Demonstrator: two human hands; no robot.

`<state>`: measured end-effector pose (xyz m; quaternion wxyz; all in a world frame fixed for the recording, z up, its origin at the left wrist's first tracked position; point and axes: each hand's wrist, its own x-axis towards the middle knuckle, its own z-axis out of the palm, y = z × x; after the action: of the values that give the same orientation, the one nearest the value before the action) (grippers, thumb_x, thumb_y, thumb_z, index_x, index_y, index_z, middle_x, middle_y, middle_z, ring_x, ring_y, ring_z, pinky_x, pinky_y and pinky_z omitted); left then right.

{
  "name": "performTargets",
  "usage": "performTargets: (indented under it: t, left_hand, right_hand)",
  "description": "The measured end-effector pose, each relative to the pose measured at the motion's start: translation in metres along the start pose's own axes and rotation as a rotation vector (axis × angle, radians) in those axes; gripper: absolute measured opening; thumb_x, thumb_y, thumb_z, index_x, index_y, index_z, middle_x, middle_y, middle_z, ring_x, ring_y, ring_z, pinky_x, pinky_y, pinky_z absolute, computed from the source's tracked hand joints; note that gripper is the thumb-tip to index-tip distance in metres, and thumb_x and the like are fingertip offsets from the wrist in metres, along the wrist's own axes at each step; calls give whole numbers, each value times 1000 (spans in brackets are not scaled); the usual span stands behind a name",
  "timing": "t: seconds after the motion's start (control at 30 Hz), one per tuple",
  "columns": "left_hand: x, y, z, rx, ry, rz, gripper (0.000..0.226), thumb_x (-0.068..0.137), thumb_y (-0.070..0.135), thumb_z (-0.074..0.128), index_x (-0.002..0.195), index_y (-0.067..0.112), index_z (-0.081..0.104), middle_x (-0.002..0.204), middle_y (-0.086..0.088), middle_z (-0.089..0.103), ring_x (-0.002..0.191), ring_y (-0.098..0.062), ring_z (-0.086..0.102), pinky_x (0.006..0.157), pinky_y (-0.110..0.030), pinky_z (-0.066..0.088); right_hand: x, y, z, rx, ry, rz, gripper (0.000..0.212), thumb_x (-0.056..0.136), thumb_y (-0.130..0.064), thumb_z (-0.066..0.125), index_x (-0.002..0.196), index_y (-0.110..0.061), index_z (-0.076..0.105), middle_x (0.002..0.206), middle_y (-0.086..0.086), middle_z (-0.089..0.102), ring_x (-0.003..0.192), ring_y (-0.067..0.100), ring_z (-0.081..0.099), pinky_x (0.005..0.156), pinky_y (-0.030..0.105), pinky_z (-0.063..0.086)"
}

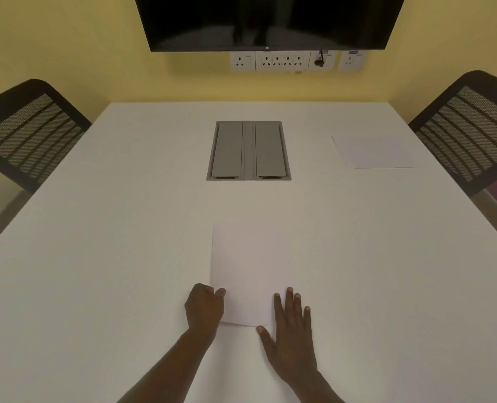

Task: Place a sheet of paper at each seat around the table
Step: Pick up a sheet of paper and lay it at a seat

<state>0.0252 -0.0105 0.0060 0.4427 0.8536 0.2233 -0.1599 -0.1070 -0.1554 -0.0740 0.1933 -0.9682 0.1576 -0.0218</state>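
Note:
A white sheet of paper (pixel 250 269) lies on the white table (pixel 96 257) straight in front of me. My left hand (pixel 204 309) pinches its lower left edge, fingers curled. My right hand (pixel 290 330) rests flat, fingers spread, over the sheet's lower right corner. A second sheet (pixel 375 152) lies flat at the far right of the table, in front of the right chair (pixel 471 135). No sheet shows in front of the left chair (pixel 26 132).
A grey double-lidded cable box (pixel 248 151) is set into the table's middle. A dark screen (pixel 267 21) hangs on the yellow wall beyond the far edge, with a row of sockets (pixel 282 61) below it.

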Motion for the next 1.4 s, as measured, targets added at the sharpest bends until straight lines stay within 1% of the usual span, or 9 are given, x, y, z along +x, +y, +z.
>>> performTargets:
  t: [0.27, 0.37, 0.5, 0.73, 0.9, 1.13, 1.23, 1.33, 1.4]
  left_hand:
    - [4, -2, -2, 80, 132, 125, 42, 89, 20, 73, 56, 16, 47, 66, -5, 65, 70, -30, 56, 67, -32, 40]
    - [6, -2, -5, 79, 117, 127, 27, 93, 17, 66, 67, 11, 59, 85, -10, 75, 82, -33, 63, 71, -32, 42]
    - [8, 0, -13, 53, 171, 140, 11, 94, 14, 65, 99, 7, 72, 95, -12, 74, 92, -32, 64, 76, -30, 41]
    - [3, 2, -40, -17, 167, 174, 8, 95, 13, 63, 98, 10, 70, 85, -8, 70, 84, -29, 60, 79, -33, 46]
    - [-24, 3, -70, -88, 126, 233, 5, 95, 13, 64, 92, 11, 69, 73, -2, 65, 80, -28, 61, 75, -30, 41]
    - [-95, -3, -128, -198, 31, 319, 9, 94, 16, 65, 86, 17, 68, 70, -6, 65, 71, -22, 57, 70, -32, 46]
    - [-128, -9, -155, -248, -41, 366, 10, 94, 17, 65, 85, 17, 70, 75, -12, 69, 67, -23, 56, 69, -37, 53]
    - [-158, -16, -183, -292, -138, 425, 12, 94, 17, 66, 84, 17, 72, 78, -8, 73, 67, -20, 59, 56, -33, 51]
    - [-176, -20, -199, -319, -211, 460, 12, 94, 15, 66, 83, 15, 72, 77, -6, 74, 65, -18, 60, 49, -29, 46]
  right_hand:
    - [1, -1, -1, 24, -18, 27, 86, 95, -67, 30, 160, -17, 3, 167, 10, -14, 155, 29, -11, 124, 41, -8]
    - [1, -1, -1, 23, -27, 29, 86, 95, -69, 26, 159, -19, -1, 166, 9, -18, 154, 28, -15, 123, 40, -12]
    - [1, -1, -1, 28, -24, 37, 86, 95, -67, 33, 160, -16, 10, 167, 12, -6, 155, 32, -3, 122, 39, -10]
    - [3, -6, -14, 88, -89, 83, 113, 78, -92, 22, 159, -19, -6, 166, 7, -17, 154, 24, -15, 124, 39, -7]
    - [-2, -36, -64, 366, -67, 260, 118, 72, -93, 31, 161, -18, 8, 169, 3, 10, 156, 18, 8, 125, 34, 10]
    - [-31, -71, -149, 882, -121, 647, 83, 84, -68, 62, 148, -20, 41, 143, 7, 54, 129, 28, 54, 104, 39, 44]
    - [-55, -77, -178, 1077, -144, 664, 56, 85, -58, 69, 112, -10, 57, 113, 12, 64, 99, 30, 63, 93, 47, 54]
    - [-80, -88, -204, 1150, -78, 641, 53, 86, -48, 74, 116, -5, 64, 92, 6, 63, 87, 26, 60, 86, 43, 54]
    - [-94, -97, -219, 1218, -19, 638, 52, 85, -42, 77, 121, -7, 64, 107, 6, 69, 101, 29, 64, 98, 44, 52]
